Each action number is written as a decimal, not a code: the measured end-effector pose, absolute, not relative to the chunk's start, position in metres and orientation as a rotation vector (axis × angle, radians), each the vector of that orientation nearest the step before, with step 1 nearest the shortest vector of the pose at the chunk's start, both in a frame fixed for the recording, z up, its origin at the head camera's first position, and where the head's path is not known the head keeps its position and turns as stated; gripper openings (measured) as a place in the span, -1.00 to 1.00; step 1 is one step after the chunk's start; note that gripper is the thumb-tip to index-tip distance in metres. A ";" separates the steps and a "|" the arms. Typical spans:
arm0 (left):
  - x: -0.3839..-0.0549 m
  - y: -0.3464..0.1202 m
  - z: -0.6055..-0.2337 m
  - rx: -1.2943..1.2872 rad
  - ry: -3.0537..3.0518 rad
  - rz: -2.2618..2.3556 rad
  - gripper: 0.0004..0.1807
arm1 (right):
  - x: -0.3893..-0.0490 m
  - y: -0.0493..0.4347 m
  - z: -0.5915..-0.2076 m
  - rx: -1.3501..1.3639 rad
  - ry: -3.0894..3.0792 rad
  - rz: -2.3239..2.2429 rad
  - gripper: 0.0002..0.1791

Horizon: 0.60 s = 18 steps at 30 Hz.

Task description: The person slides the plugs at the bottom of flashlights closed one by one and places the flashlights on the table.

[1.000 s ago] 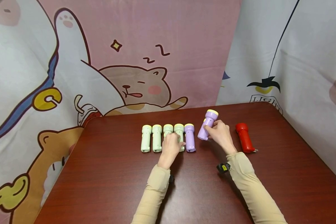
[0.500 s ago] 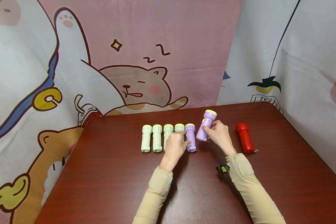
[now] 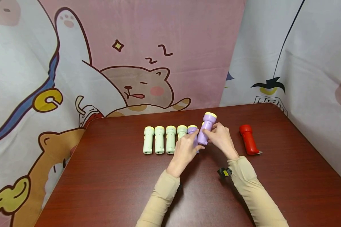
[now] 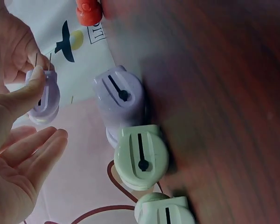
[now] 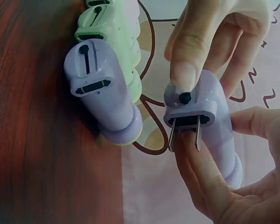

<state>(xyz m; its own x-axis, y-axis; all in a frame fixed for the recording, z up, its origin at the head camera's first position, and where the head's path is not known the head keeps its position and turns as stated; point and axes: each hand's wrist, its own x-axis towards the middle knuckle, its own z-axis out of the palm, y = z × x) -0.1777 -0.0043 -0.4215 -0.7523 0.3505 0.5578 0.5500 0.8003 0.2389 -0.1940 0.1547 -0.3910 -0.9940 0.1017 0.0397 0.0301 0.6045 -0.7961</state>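
My right hand [image 3: 221,138] holds a purple flashlight [image 3: 208,126] with a yellow rim, tilted and raised over the table. Two metal plug prongs [image 5: 198,133] stick out of its tail in the right wrist view. The left hand [image 3: 185,150] has come to that tail end; its thumb [image 5: 184,74] touches the black slider there, while its other fingers stay extended, as the left wrist view shows. A second purple flashlight [image 3: 191,128] lies under the left hand in the head view, partly hidden, beside a green flashlight [image 3: 182,128].
Further green flashlights [image 3: 159,140] lie side by side to the left in the same row. A red flashlight [image 3: 248,140] with prongs out lies to the right on the brown table [image 3: 110,176]. Printed cloth [image 3: 204,56] hangs behind.
My left hand has moved right, from over the green flashlights to the tail of the held purple flashlight. The right hand has brought that flashlight slightly left and down.
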 end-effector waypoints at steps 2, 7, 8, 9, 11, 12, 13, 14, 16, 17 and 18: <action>-0.177 -0.003 -0.422 -0.672 -2.480 -0.528 -0.29 | -0.193 0.154 -0.390 -0.109 -2.748 1.346 -0.51; -0.176 -0.001 -0.423 -0.668 -2.464 -0.492 -0.29 | -0.191 0.154 -0.387 -0.098 -2.753 1.353 -0.49; -0.176 0.000 -0.423 -0.668 -2.462 -0.489 -0.29 | -0.191 0.153 -0.387 -0.096 -2.752 1.356 -0.49; -0.176 0.000 -0.424 -0.667 -2.457 -0.483 -0.30 | -0.191 0.153 -0.386 -0.096 -2.751 1.360 -0.49; -0.176 0.000 -0.425 -0.670 -2.449 -0.483 -0.31 | -0.190 0.152 -0.386 -0.095 -2.752 1.360 -0.49; -0.176 0.000 -0.425 -0.673 -2.441 -0.485 -0.31 | -0.190 0.152 -0.386 -0.094 -2.753 1.358 -0.49; -0.176 0.000 -0.425 -0.675 -2.434 -0.487 -0.32 | -0.189 0.152 -0.385 -0.092 -2.756 1.352 -0.49; -0.176 0.000 -0.426 -0.678 -2.427 -0.490 -0.32 | -0.189 0.151 -0.385 -0.092 -2.759 1.347 -0.50; -0.176 0.000 -0.426 -0.685 -2.415 -0.504 -0.32 | -0.189 0.151 -0.384 -0.093 -2.763 1.337 -0.50; -0.176 -0.001 -0.427 -0.688 -2.410 -0.517 -0.33 | -0.188 0.151 -0.384 -0.092 -2.763 1.334 -0.50; -0.176 -0.001 -0.427 -0.691 -2.406 -0.531 -0.33 | -0.188 0.151 -0.384 -0.092 -2.766 1.329 -0.50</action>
